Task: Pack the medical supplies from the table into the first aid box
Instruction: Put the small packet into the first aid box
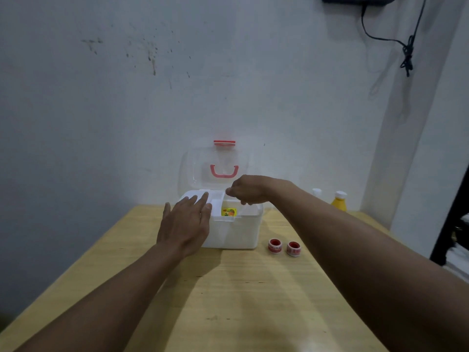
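The white first aid box [236, 232] stands open at the far middle of the wooden table [228, 295]. Its clear lid [195, 168], with a red handle, leans up against the wall. A yellow printed packet [229, 212] lies in the box's inner tray. My left hand [186, 224] rests on the box's left rim with straight fingers. My right hand [250, 189] hovers over the right side of the box, fingers curled downward. Whether they hold anything is hidden. Two red-and-white tape rolls [275, 245] [293, 248] lie on the table just right of the box.
A yellow bottle [339, 202] with a white cap and a pale bottle [317, 193] stand at the table's far right, by the wall. The wall runs close behind the box. A dark object [454, 224] stands past the table's right edge.
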Available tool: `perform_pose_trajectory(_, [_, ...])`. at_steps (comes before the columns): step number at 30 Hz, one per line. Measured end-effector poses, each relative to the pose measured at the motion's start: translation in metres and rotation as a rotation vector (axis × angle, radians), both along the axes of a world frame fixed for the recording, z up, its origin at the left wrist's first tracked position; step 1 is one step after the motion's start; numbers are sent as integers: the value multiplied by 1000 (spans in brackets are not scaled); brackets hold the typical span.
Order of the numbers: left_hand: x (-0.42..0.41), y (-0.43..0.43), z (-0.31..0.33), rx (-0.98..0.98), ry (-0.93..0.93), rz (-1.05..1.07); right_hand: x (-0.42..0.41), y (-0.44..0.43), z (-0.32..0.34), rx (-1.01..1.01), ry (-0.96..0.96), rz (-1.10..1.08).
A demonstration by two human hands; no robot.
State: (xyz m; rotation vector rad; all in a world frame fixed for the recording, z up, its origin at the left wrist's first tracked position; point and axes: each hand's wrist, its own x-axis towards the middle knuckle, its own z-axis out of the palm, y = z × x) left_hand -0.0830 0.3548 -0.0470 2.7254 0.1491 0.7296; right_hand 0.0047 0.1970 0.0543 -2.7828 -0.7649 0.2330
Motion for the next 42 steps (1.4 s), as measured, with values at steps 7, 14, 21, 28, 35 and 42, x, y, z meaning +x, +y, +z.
perform_pose_trajectory(7, [-2, 7, 1, 3, 36, 14, -11, 6, -16, 6, 64, -30])
perform_pose_trajectory(14, [-2, 7, 0, 2, 39, 19, -14, 15, -29, 46, 169, 4])
perform_pose_trajectory(21, [0, 8, -2, -13, 18, 21, -21, 20, -25, 160, 253, 19])
perform_pose_trajectory(28, [-1, 7, -3, -16, 7, 17, -14, 25, -35, 88, 227, 3])
perform_pose_trajectory(35, [0, 7, -2, -14, 9, 18, -11, 27, -35, 179, 244, -8])
perform_pose_trajectory(42, [0, 7, -3, -23, 0, 19, -6, 33, -40, 177, 278, -27])
